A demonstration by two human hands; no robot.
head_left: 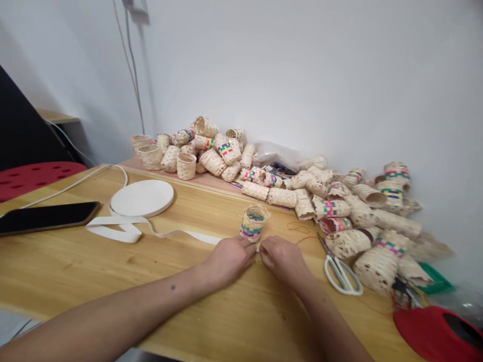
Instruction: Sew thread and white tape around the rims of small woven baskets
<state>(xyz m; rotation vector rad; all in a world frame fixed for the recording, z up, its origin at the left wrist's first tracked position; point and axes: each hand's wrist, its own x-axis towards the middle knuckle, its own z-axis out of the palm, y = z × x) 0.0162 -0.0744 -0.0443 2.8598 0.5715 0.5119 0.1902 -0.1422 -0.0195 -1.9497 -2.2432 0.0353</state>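
Note:
A long white ribbon (pixel 206 237) runs from a flat white roll (pixel 142 198) across the table to my hands. My left hand (pixel 233 256) is closed on the ribbon, fingers pressed together near its end. My right hand (pixel 281 256) pinches the ribbon's short tip, a small gap from the left hand. Just beyond my fingers stands a small woven basket (pixel 254 223), upright, with a green, purple and yellow band. White-handled scissors (pixel 341 271) lie to the right of my right hand, blades pointing away from me.
Many woven baskets and tubes (pixel 222 156) are heaped along the wall, reaching round to the right side (pixel 381 261). A black phone (pixel 49 217) lies at the left with a white cable (pixel 71 186). Orange thread (pixel 302 229) lies near the scissors. A red object (pixel 433 329) sits at the lower right.

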